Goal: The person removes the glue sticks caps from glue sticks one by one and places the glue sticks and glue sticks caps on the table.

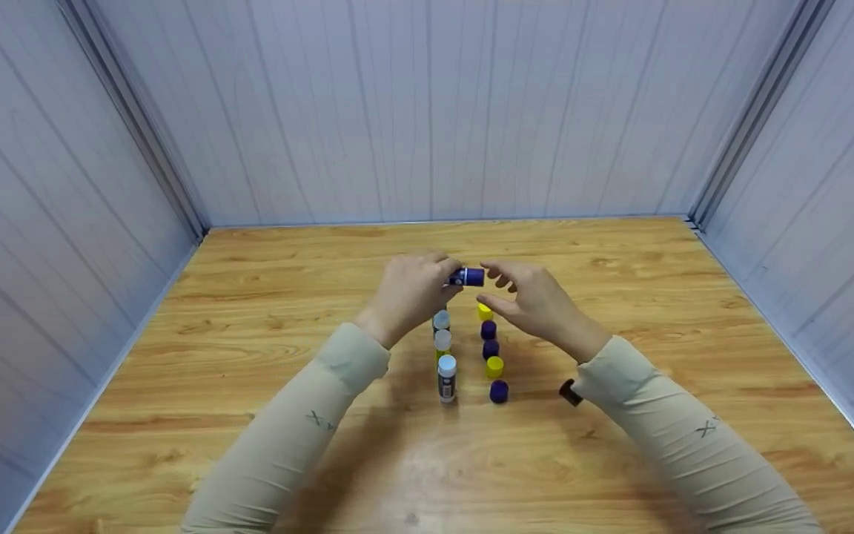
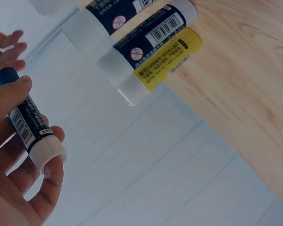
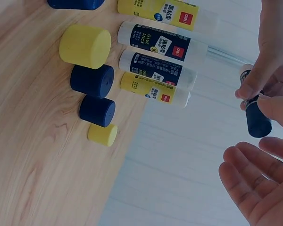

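In the head view my left hand [image 1: 416, 289] grips a glue stick [image 1: 465, 277] above the far end of two rows, its dark blue cap pointing right. The left wrist view shows the navy label of this glue stick [image 2: 30, 120], with thumb and fingers around it and its blue cap [image 2: 7, 76] on one end. My right hand [image 1: 538, 304] is just right of the cap, fingers spread and slightly bent, holding nothing. In the right wrist view the right hand's fingers [image 3: 250, 172] lie apart from the cap.
Below the hands stands a row of glue sticks [image 1: 447, 382] with whitish tops, navy and yellow labelled. To its right runs a row of loose blue and yellow caps [image 1: 495, 367]. A small dark object [image 1: 569, 391] sits by the right sleeve. Pale panel walls [image 1: 427, 111] enclose the wooden table [image 1: 249, 356].
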Available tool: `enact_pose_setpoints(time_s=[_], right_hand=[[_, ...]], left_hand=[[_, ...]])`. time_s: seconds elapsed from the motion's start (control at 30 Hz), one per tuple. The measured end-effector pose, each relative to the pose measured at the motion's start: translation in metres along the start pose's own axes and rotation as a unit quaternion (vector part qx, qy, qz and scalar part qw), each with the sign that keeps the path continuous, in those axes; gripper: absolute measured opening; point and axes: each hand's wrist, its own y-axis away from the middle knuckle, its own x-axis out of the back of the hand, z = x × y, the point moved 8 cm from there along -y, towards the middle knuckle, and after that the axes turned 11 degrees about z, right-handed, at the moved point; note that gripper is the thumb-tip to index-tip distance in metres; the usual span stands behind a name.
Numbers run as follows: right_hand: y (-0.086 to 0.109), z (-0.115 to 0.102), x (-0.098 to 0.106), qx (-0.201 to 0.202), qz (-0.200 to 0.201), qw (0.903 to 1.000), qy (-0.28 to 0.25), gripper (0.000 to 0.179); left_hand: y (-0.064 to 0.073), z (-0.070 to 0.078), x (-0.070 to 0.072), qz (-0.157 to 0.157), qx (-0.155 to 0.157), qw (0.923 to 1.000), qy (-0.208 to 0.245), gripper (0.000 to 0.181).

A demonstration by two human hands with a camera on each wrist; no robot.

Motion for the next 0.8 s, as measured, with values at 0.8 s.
enact_pose_setpoints(time_s=[0.8], right_hand=[[0.002, -0.015, 0.005, 0.039, 0.026, 0.9939, -0.100, 0.023]], left_hand=[[0.000, 0.027, 0.002, 0.057, -0.072, 0.9799, -0.177, 0.018]])
